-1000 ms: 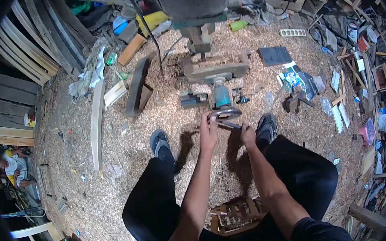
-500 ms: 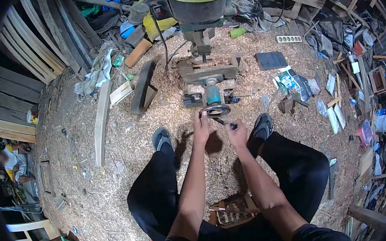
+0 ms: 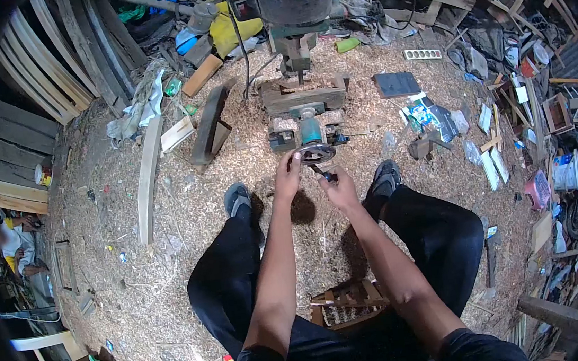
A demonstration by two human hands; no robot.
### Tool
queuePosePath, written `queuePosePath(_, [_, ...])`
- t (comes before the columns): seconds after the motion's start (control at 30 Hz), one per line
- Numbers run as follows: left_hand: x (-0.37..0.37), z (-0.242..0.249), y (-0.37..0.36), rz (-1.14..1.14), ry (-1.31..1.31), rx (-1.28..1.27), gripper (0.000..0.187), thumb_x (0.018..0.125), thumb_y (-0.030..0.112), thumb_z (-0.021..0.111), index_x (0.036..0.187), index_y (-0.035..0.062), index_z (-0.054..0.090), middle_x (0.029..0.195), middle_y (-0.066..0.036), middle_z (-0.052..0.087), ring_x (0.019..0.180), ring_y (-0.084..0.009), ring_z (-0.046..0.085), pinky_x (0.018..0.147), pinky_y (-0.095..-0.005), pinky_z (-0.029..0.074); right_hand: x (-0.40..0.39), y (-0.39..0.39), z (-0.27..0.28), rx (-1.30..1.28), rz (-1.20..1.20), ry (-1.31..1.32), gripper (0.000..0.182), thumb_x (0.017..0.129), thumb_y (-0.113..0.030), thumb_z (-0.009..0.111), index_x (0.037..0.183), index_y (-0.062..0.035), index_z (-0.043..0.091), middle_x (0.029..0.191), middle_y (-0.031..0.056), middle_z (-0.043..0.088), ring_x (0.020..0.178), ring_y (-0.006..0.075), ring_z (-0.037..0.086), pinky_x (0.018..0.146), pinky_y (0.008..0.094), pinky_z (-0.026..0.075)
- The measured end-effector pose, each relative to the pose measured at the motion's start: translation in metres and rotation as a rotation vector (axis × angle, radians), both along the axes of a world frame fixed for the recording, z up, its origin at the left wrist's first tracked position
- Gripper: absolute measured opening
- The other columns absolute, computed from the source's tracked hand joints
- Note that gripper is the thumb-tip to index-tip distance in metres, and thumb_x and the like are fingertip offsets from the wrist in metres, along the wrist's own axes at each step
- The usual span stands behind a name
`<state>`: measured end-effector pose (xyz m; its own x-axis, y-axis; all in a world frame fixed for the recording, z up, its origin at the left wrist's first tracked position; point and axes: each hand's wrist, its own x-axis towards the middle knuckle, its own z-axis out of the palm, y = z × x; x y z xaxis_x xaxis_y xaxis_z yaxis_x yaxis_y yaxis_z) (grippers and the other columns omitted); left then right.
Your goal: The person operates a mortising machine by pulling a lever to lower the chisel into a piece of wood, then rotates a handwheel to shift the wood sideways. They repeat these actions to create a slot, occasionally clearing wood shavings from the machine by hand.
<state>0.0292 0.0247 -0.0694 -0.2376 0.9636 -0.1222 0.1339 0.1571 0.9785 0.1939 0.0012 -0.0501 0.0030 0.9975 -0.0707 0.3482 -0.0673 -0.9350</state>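
A metal handwheel [image 3: 316, 153] sits at the front of a floor-standing machine, joined to a teal cylindrical housing [image 3: 311, 131]. My left hand [image 3: 288, 173] has its fingers wrapped on the wheel's left rim. Just below the wheel, my right hand [image 3: 340, 189] is closed around a black-handled lever [image 3: 329, 176]. Behind the housing, a wooden block [image 3: 304, 101] is set across the machine. Over the block points a drill-like bit [image 3: 300, 77], under a large dark motor [image 3: 294, 2].
Wood shavings cover the floor [image 3: 193, 273]. A dark beam [image 3: 209, 129] and a pale curved board [image 3: 151, 183] lie left; a dark slab [image 3: 396, 84] and power strip [image 3: 423, 54] lie right. Another person [image 3: 20, 244] is at far left. A wooden stool [image 3: 346, 299] is beneath me.
My right hand and the black-handled lever have shifted a little left, under the wheel. My left hand stays at the wheel's left rim. The whole view has shifted slightly.
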Motion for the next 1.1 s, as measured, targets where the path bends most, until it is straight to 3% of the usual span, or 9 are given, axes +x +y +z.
queuePosePath(0.13, [0.007, -0.004, -0.002, 0.01, 0.008, 0.017, 0.047, 0.099, 0.038, 0.046, 0.133, 0.0068, 0.047, 0.114, -0.007, 0.06, 0.097, -0.0164, 0.058, 0.077, -0.029, 0.047, 0.014, 0.007, -0.009, -0.254, 0.116, 0.327, 0.028, 0.08, -0.021, 0.072, 0.092, 0.0013, 0.06, 0.073, 0.004, 0.061, 0.065, 0.0135, 0.059, 0.059, 0.0317, 0.046])
queuePosePath(0.23, [0.01, 0.002, -0.007, 0.036, -0.125, -0.095, 0.053, 0.099, 0.046, 0.041, 0.134, 0.0068, 0.046, 0.116, -0.008, 0.06, 0.103, -0.0196, 0.058, 0.078, -0.0317, 0.048, 0.021, 0.012, -0.016, -0.215, 0.168, 0.25, 0.029, 0.08, -0.022, 0.072, 0.093, 0.0023, 0.062, 0.072, 0.0041, 0.061, 0.063, 0.0126, 0.058, 0.059, 0.0321, 0.047])
queuePosePath(0.33, [0.004, -0.004, -0.013, 0.048, -0.128, -0.131, 0.058, 0.098, 0.051, 0.037, 0.135, 0.0074, 0.045, 0.119, -0.01, 0.059, 0.109, -0.0217, 0.057, 0.077, -0.0339, 0.049, 0.026, 0.015, -0.011, -0.169, 0.205, -0.091, 0.043, 0.077, -0.034, 0.075, 0.093, 0.0034, 0.063, 0.081, 0.0175, 0.066, 0.073, 0.0258, 0.064, 0.071, 0.0349, 0.05])
queuePosePath(0.63, [-0.007, 0.077, -0.028, -0.036, -0.079, -0.077, 0.037, 0.096, 0.032, 0.052, 0.122, 0.0051, 0.053, 0.105, -0.008, 0.064, 0.085, -0.0164, 0.062, 0.064, -0.0304, 0.05, 0.021, 0.025, 0.071, -0.109, 0.345, -0.443, 0.039, 0.08, -0.037, 0.066, 0.094, -0.0008, 0.068, 0.075, 0.0174, 0.068, 0.072, 0.0289, 0.067, 0.069, 0.0403, 0.051])
queuePosePath(0.67, [-0.008, 0.09, -0.028, -0.051, -0.067, -0.065, 0.038, 0.096, 0.032, 0.052, 0.122, 0.0049, 0.053, 0.104, -0.008, 0.064, 0.085, -0.016, 0.061, 0.064, -0.0306, 0.05, 0.023, 0.032, 0.083, 0.061, 0.405, -0.507, 0.039, 0.081, -0.039, 0.064, 0.091, -0.0014, 0.069, 0.076, 0.0174, 0.068, 0.069, 0.0284, 0.067, 0.066, 0.0392, 0.051])
queuePosePath(0.77, [0.001, 0.161, -0.047, -0.042, -0.108, -0.056, 0.038, 0.094, 0.031, 0.056, 0.115, -0.0006, 0.059, 0.092, -0.01, 0.067, 0.083, -0.0158, 0.062, 0.071, -0.0289, 0.049, 0.027, 0.041, 0.165, -0.065, 0.476, -0.458, 0.042, 0.08, -0.036, 0.065, 0.094, 0.0032, 0.068, 0.091, 0.0252, 0.066, 0.087, 0.0401, 0.064, 0.079, 0.0419, 0.05])
queuePosePath(0.87, [-0.012, 0.186, -0.041, -0.043, -0.047, 0.04, 0.036, 0.095, 0.029, 0.054, 0.11, -0.0028, 0.06, 0.092, -0.011, 0.068, 0.079, -0.0168, 0.063, 0.07, -0.0293, 0.049, 0.044, 0.063, 0.186, 0.214, 0.375, -0.406, 0.04, 0.082, -0.034, 0.064, 0.095, 0.0031, 0.068, 0.09, 0.0237, 0.067, 0.082, 0.0386, 0.065, 0.075, 0.0424, 0.05])
queuePosePath(1.0, [-0.006, 0.218, -0.054, 0.0, -0.041, 0.038, 0.032, 0.095, 0.024, 0.052, 0.107, -0.005, 0.059, 0.091, -0.012, 0.068, 0.078, -0.0166, 0.063, 0.07, -0.0286, 0.05, 0.082, 0.044, 0.192, 0.074, 0.289, 0.004, 0.037, 0.083, -0.032, 0.065, 0.099, 0.0019, 0.067, 0.087, 0.0215, 0.068, 0.083, 0.0357, 0.066, 0.077, 0.0401, 0.051])
queuePosePath(1.1, [0.008, 0.212, -0.042, -0.037, 0.001, 0.082, 0.028, 0.094, 0.02, 0.054, 0.106, -0.0044, 0.06, 0.088, -0.012, 0.067, 0.076, -0.0154, 0.062, 0.068, -0.0277, 0.049, 0.098, 0.028, 0.195, 0.256, 0.3, -0.42, 0.035, 0.083, -0.029, 0.064, 0.099, 0.0018, 0.066, 0.086, 0.0223, 0.068, 0.085, 0.0359, 0.066, 0.078, 0.0402, 0.052])
